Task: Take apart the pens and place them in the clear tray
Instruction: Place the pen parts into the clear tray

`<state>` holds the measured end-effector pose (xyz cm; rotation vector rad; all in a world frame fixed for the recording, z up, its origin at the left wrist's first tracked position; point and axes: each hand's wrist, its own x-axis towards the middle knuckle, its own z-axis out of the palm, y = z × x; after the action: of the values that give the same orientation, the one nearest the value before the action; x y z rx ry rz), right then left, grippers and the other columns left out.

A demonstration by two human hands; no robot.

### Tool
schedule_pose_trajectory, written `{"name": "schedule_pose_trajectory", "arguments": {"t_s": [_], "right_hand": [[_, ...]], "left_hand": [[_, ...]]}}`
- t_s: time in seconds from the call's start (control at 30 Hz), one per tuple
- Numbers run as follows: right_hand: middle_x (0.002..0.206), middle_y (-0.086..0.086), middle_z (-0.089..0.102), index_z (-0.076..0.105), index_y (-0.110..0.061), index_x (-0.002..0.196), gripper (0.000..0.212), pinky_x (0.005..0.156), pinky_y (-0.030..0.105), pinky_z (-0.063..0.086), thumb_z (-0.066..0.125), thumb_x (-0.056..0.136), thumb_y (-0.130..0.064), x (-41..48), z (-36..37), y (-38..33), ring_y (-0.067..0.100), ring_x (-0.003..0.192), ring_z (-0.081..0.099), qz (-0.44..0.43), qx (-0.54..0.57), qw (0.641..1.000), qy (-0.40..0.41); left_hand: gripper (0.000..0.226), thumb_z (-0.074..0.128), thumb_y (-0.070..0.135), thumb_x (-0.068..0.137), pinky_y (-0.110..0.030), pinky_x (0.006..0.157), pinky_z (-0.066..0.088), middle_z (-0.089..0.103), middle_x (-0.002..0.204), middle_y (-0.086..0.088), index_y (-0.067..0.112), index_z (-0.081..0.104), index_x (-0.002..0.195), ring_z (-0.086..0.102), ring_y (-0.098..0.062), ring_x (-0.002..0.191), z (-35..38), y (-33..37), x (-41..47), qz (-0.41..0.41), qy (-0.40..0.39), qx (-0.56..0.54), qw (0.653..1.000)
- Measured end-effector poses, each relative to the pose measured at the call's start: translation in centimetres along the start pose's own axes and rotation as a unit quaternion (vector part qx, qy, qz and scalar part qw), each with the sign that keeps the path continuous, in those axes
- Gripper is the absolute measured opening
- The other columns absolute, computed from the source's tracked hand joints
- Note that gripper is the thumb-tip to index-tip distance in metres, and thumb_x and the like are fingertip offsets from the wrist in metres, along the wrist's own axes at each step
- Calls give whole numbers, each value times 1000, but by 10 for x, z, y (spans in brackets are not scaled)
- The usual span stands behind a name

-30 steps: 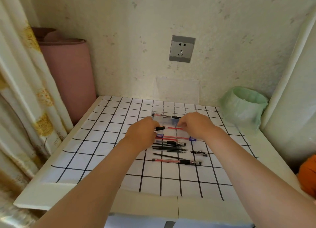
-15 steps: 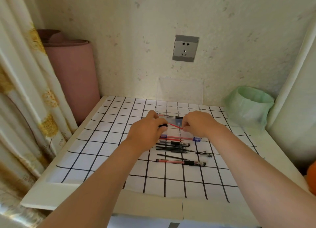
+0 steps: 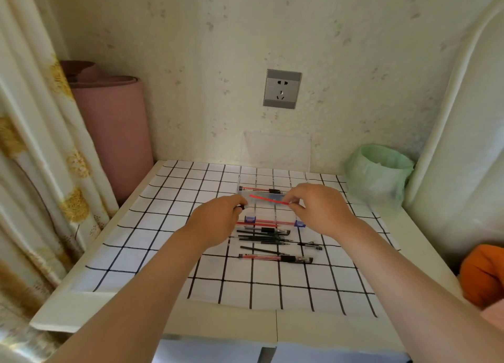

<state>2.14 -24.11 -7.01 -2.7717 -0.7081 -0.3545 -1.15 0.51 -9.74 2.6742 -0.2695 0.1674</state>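
A clear tray with blue clips lies mid-table and holds a red pen at its far side and red parts at its near side. My right hand pinches a thin red refill by its right end, above the tray. My left hand is closed on a small black pen part, just left of the refill's free end. Near the tray's front lie several black pens and refills. A whole red pen with a black cap lies closest to me.
The table carries a white cloth with a black grid. A green-lined bin stands at the back right, a pink roll at the back left beside a curtain. A clear lid leans on the wall. An orange thing sits far right.
My hands have moved apart. The red refill, joined to the black part a second ago, is now pulled free and held by my right hand, tilted above the tray.
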Motion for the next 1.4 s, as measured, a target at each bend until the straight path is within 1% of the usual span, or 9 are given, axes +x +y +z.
{"name": "schedule_pose_trajectory", "arguments": {"t_s": [0.1, 0.23, 0.4, 0.63, 0.87, 1.07, 1.2, 1.33, 1.4], "right_hand": [[95, -15, 69, 72, -35, 105, 20, 66, 23, 43, 60, 92, -24, -7, -4, -1, 8, 84, 63, 7, 2, 1000, 3], [94, -16, 69, 72, -37, 104, 21, 71, 25, 48, 61, 91, -25, -11, -7, -3, 7, 85, 63, 7, 12, 1000, -4], [96, -16, 68, 71, -36, 106, 20, 71, 25, 46, 60, 93, -26, -13, -9, -1, 7, 87, 61, 2, 14, 1000, -11], [97, -15, 69, 71, -35, 107, 20, 68, 22, 37, 60, 93, -25, -14, -10, 0, 6, 88, 61, 5, 13, 1000, -13], [96, -16, 70, 71, -37, 106, 20, 72, 24, 45, 61, 93, -27, -15, -11, 5, 6, 88, 61, 26, 23, 999, -21], [95, -15, 69, 70, -38, 107, 21, 65, 23, 36, 59, 94, -27, -15, -10, 7, 4, 83, 55, 14, -3, 1000, -23], [95, -16, 68, 70, -38, 107, 21, 66, 23, 36, 59, 93, -27, -16, -11, 8, 5, 85, 57, 16, 5, 1000, -18], [89, -14, 68, 71, -38, 101, 20, 62, 24, 34, 60, 92, -25, -16, -13, 7, 8, 83, 55, -8, -15, 1000, -12], [84, -13, 66, 71, -38, 97, 18, 58, 23, 31, 63, 89, -25, -16, -13, 6, 8, 79, 50, -21, -20, 1000, -2]], "left_hand": [[32, 39, 22, 103, -20, 66, 40, 59, 95, 9, 32, 55, 128, 55, -10, 82, -1, 1, -3, 5, -6, -47, 999], [32, 39, 20, 103, -27, 83, 50, 64, 113, 6, 32, 56, 127, 59, -12, 96, -3, 5, -7, 12, -13, -75, 997], [31, 37, 20, 103, -30, 80, 53, 64, 98, 6, 34, 55, 125, 59, -11, 86, -3, 7, -7, 12, -10, -80, 997], [32, 36, 20, 104, -28, 84, 50, 62, 103, 7, 35, 54, 125, 58, -11, 93, -3, 11, -4, 9, -24, -84, 996], [31, 33, 20, 104, -22, 58, 44, 62, 94, 7, 39, 53, 119, 51, -8, 63, 1, 12, -1, 7, -52, -142, 988], [33, 33, 18, 105, -43, 65, 51, 64, 88, 2, 43, 55, 110, 54, -23, 71, 1, 16, -3, -11, -65, -228, 972], [38, 34, 15, 104, -36, 66, 46, 64, 86, 1, 47, 55, 103, 52, -23, 69, -2, 21, -3, -9, -58, -262, 963], [34, 41, 18, 103, -39, 70, 55, 66, 94, 4, 46, 58, 108, 59, -21, 75, -1, 16, -4, -14, -58, -218, 974], [30, 45, 21, 102, -22, 67, 51, 65, 106, 9, 43, 59, 117, 60, -10, 81, -1, 14, -5, 1, -62, -155, 986]]}}
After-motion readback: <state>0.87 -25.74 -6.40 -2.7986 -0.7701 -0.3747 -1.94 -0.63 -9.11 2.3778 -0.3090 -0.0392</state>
